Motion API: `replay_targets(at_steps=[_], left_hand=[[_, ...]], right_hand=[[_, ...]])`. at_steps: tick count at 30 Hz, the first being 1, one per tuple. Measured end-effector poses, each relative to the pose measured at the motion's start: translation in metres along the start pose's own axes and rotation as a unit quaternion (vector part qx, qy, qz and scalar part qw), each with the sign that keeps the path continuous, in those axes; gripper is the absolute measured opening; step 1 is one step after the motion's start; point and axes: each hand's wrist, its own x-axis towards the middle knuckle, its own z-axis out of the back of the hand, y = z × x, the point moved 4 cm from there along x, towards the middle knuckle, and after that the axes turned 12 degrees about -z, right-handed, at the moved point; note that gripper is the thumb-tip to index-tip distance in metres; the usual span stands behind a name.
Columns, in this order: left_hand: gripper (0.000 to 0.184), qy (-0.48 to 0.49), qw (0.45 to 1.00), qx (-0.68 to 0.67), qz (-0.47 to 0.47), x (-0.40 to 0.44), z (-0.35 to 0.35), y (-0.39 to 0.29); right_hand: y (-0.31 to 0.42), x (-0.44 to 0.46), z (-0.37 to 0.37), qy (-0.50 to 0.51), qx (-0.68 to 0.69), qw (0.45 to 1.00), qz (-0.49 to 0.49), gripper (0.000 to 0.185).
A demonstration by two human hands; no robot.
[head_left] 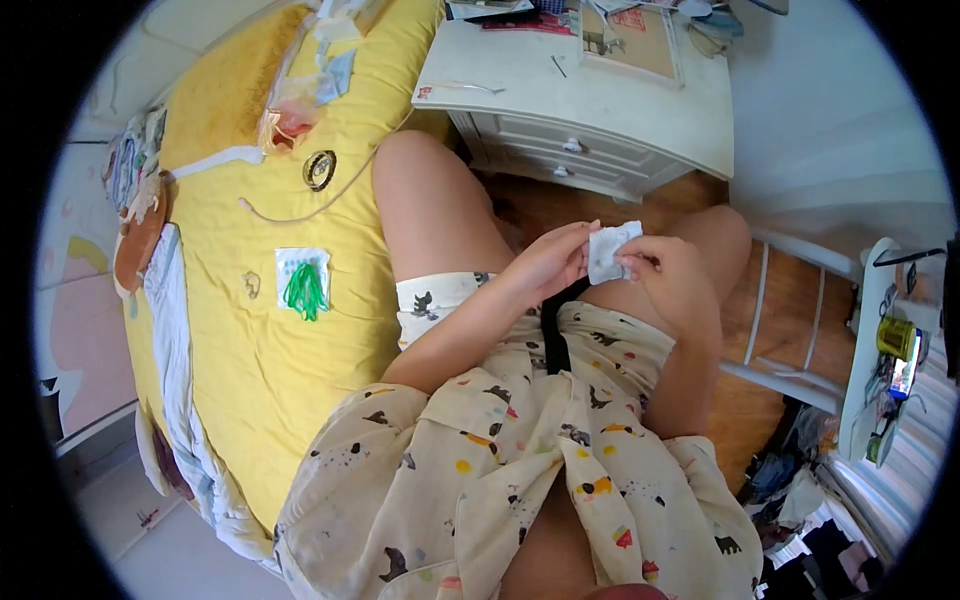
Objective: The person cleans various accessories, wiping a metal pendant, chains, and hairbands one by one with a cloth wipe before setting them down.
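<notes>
A small folded white piece, cloth or tissue (609,252), is held up above my lap between both hands. My left hand (558,258) has its fingers closed on the left edge of it. My right hand (665,268) pinches its right side between thumb and fingers. Whether anything lies inside the folds cannot be seen. On the yellow bed to the left, a bundle of green cord (306,290) rests on a white card (290,262) with pale blue dots.
On the bed (250,400) also lie a dark round bangle (319,171), a pale cord (300,217) and a small beaded loop (251,286). A white drawer cabinet (570,110) stands ahead. At the right is a white side table (862,350) holding a green-yellow tin (896,338).
</notes>
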Motion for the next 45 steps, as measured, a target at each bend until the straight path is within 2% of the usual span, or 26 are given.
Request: replay_targets(at_steps=[5,9,11,15,21,26,33,36,39,42,45], left_hand=[[0.027,0.017,1.0,-0.003,0.016,0.004,-0.001,-0.003],[0.022,0.023,0.992,0.12,-0.015,0.002,0.008,-0.009],[0.021,0.034,0.983,0.181,-0.01,0.0,0.007,-0.012],[0.023,0.043,0.976,0.211,-0.042,0.0,0.003,-0.018],[0.014,0.045,0.958,0.277,-0.058,-0.002,-0.005,-0.028],[0.014,0.078,0.94,0.324,-0.077,-0.003,-0.01,-0.036],[0.012,0.127,0.944,0.298,-0.067,-0.005,-0.021,-0.04],[0.011,0.131,0.945,0.291,-0.065,-0.007,-0.023,-0.043],[0.012,0.129,0.945,0.296,-0.056,-0.009,-0.019,-0.044],[0.012,0.134,0.948,0.286,-0.046,-0.011,-0.019,-0.043],[0.011,0.142,0.95,0.276,-0.041,-0.011,-0.02,-0.042]], right_hand=[[0.004,0.003,-0.004,-0.041,-0.005,0.999,-0.028,0.012],[0.003,0.007,-0.005,-0.061,0.0,0.997,-0.047,0.014],[-0.001,0.009,-0.007,-0.069,0.001,0.997,-0.021,0.014],[0.008,0.01,-0.005,-0.056,-0.026,0.998,-0.005,0.012],[0.016,0.007,0.0,-0.099,-0.068,0.986,0.116,0.012],[0.018,0.0,0.003,-0.112,-0.044,0.984,0.131,0.012],[0.017,-0.007,0.008,-0.096,-0.002,0.989,0.112,0.013],[0.014,-0.009,0.015,-0.178,0.021,0.977,0.112,0.01],[-0.001,-0.01,0.036,-0.27,0.106,0.954,0.081,0.011],[-0.015,-0.012,0.043,-0.27,0.12,0.953,0.067,0.021],[-0.016,-0.011,0.046,-0.321,0.115,0.932,0.118,0.014]])
